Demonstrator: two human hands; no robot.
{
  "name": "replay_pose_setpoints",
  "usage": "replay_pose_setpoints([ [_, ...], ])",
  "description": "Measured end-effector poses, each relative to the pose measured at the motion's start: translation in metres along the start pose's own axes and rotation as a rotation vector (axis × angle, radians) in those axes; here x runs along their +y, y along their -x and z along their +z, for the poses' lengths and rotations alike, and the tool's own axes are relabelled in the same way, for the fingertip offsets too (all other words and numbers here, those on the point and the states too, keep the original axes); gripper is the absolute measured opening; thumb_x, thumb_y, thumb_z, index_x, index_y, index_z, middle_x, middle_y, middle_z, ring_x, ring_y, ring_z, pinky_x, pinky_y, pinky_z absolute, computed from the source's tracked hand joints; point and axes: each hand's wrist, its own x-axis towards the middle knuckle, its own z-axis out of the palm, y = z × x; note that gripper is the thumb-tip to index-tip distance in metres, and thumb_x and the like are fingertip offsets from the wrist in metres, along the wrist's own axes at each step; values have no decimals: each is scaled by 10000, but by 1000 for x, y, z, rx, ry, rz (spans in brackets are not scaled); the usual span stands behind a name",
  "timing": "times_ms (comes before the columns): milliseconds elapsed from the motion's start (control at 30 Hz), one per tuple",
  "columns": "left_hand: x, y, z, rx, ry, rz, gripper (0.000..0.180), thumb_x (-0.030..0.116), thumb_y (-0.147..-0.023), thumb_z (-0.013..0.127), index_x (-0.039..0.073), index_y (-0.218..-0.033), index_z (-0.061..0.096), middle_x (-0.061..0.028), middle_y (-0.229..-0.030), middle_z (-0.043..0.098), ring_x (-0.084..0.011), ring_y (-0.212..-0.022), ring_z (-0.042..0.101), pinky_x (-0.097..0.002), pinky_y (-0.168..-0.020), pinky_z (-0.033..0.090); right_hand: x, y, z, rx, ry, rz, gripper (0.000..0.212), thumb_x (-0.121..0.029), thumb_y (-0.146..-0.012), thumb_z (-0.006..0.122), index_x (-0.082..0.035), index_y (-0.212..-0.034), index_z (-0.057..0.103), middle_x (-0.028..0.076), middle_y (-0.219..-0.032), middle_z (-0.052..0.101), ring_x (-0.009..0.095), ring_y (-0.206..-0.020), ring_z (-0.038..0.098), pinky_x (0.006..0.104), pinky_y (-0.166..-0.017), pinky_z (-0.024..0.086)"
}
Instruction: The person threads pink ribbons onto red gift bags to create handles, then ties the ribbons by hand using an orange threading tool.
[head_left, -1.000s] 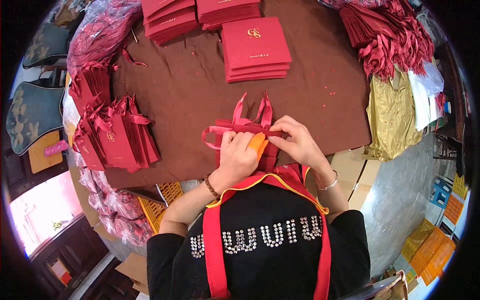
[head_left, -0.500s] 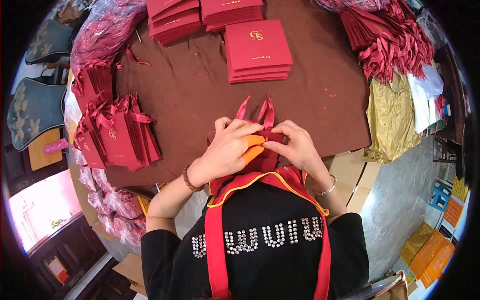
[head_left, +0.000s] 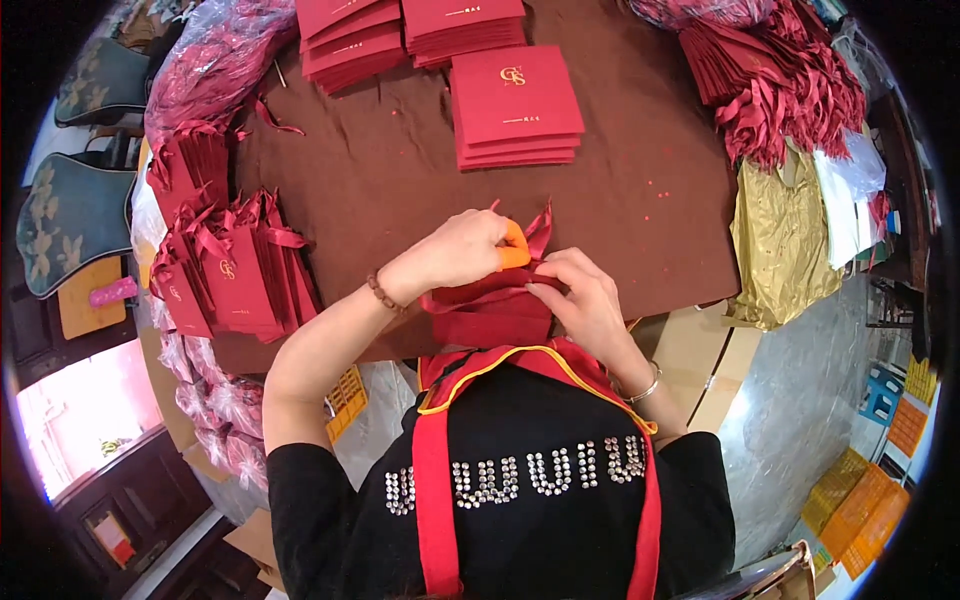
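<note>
A red paper gift bag (head_left: 490, 326) with ribbon handles lies in front of me at the table's near edge, its mouth facing away. My right hand (head_left: 583, 300) pinches the bag's rim on the right side, thumb against fingers. Over the mouth, my left hand (head_left: 462, 250) is curled closed, with orange finger covers (head_left: 514, 248) on its fingers; what it grips there is hidden. A loop of red ribbon (head_left: 540, 230) sticks up beyond the hands.
Stacked flat red bags (head_left: 515, 95) lie farther back on the brown cloth (head_left: 380, 180). Bags with ribbons stand at left (head_left: 245, 275) and hang in a bundle at right (head_left: 765, 90). A gold plastic bag (head_left: 785, 240) drapes over the right edge.
My left hand has risen and its fingers have curled in, its elbow swinging out left. More of the bag's front now shows. The right hand keeps its pinch, slightly lower.
</note>
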Motion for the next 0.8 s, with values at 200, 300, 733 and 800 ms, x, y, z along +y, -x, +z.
replay_pose_setpoints([
  [200, -3, -18, -15, -288, -129, 88, 244, 173, -818, 577, -13, -958, 653, -183, -838, 658, -248, -765, 634, -335, -700, 470, -2, 1, 5, 35, 23, -26, 158, -97, -766, 701, -20, -891, 644, 89, -936, 601, 184, -696, 598, 275, -556, 474],
  [300, 0, -20, -17, -332, -152, 160, 240, 168, -810, 580, -18, -941, 655, -181, -818, 657, -240, -735, 624, -332, -691, 468, 1, 2, 10, 54, 8, -21, 147, -90, -760, 707, -20, -874, 646, 93, -936, 599, 183, -699, 593, 276, -557, 472],
  [733, -18, -14, 11, 14, 23, 4, 210, 167, -788, 552, -13, -849, 642, -143, -660, 596, -173, -598, 545, -327, -586, 430, 8, -5, 14, 66, -192, 31, 150, -72, -748, 723, -16, -853, 632, 44, -865, 568, 125, -674, 510, 252, -574, 414],
  [800, -14, -14, 7, 63, 57, 6, 203, 167, -795, 553, -11, -845, 637, -124, -642, 587, -157, -588, 530, -318, -582, 428, 13, -5, 11, 48, -188, -9, 128, -73, -769, 706, -11, -849, 628, 31, -867, 559, 103, -669, 487, 236, -571, 394],
])
